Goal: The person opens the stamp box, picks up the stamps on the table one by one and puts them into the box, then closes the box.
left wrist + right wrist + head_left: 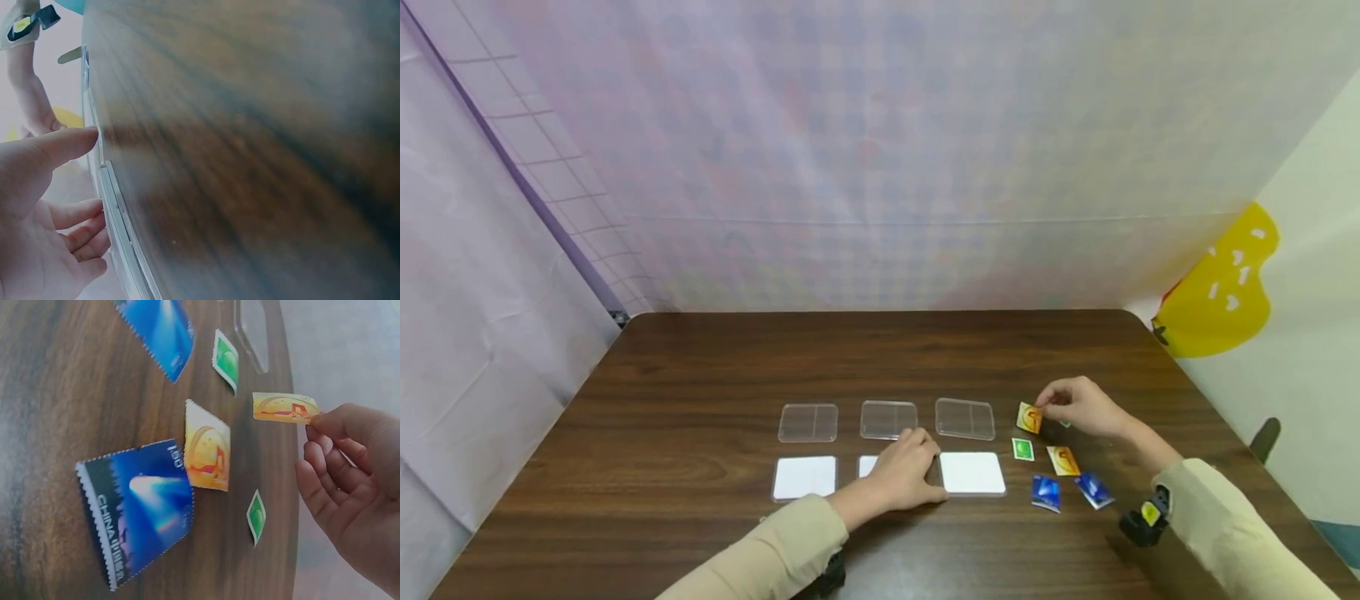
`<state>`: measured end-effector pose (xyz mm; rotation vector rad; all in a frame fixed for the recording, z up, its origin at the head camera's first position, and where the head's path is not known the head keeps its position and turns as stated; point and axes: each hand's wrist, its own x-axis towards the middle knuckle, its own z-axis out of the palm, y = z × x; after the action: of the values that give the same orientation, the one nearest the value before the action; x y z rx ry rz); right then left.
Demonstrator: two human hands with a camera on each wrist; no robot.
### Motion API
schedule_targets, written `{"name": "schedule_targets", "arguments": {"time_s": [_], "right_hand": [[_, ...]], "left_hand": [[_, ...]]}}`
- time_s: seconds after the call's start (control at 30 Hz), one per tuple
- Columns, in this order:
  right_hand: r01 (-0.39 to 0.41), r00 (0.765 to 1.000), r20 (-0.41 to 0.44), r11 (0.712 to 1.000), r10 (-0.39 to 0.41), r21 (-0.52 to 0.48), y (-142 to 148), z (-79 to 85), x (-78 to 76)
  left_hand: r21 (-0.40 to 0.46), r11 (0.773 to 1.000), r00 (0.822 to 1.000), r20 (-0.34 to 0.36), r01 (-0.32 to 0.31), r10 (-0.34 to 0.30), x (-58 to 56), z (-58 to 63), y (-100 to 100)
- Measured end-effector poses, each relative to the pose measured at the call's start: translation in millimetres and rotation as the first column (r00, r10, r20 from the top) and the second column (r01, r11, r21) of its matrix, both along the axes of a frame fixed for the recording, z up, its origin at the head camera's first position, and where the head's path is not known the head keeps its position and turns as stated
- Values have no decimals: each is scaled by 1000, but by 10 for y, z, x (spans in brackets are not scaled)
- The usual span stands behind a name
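Note:
Between thumb and forefinger of my right hand (1084,407) is the corner of an orange-yellow postage stamp (280,409), held up over the table. Below it lie a second orange stamp (208,453), two blue stamps, one of them (150,497) printed CHINA, and two green stamps, one (1022,449) left of the hand and another (255,517) partly hidden by it in the head view. My left hand (901,473) rests over the middle white-backed case (867,465), covering most of it, with thumb and fingers spread and fingertips at the case edges.
Three clear plastic lids form the back row, the right one (965,418) nearest the stamps. White-backed cases, left (805,478) and right (972,473), flank my left hand. All lie on a brown wooden table (700,367) with a curtain (865,167) behind.

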<state>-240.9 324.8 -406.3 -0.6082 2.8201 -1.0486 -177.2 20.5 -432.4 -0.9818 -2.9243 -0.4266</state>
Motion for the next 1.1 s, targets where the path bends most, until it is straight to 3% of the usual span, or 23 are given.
{"name": "schedule_targets", "arguments": {"time_s": [0.23, 0.6, 0.83, 1.1], "right_hand": [[-34, 999, 39, 999, 36, -39, -52, 71, 67], [-203, 976, 49, 968, 212, -147, -436, 182, 243], [-242, 950, 148, 949, 274, -203, -727, 133, 333], [-253, 942, 167, 942, 291, -220, -928, 19, 372]], "left_hand": [[12, 1000, 1000, 7, 0, -1, 2, -1, -4], [16, 1000, 1000, 2, 6, -6, -7, -21, 0], [31, 999, 1000, -6, 14, -14, -8, -13, 9], [36, 999, 1000, -8, 15, -15, -7, -16, 10]]}}
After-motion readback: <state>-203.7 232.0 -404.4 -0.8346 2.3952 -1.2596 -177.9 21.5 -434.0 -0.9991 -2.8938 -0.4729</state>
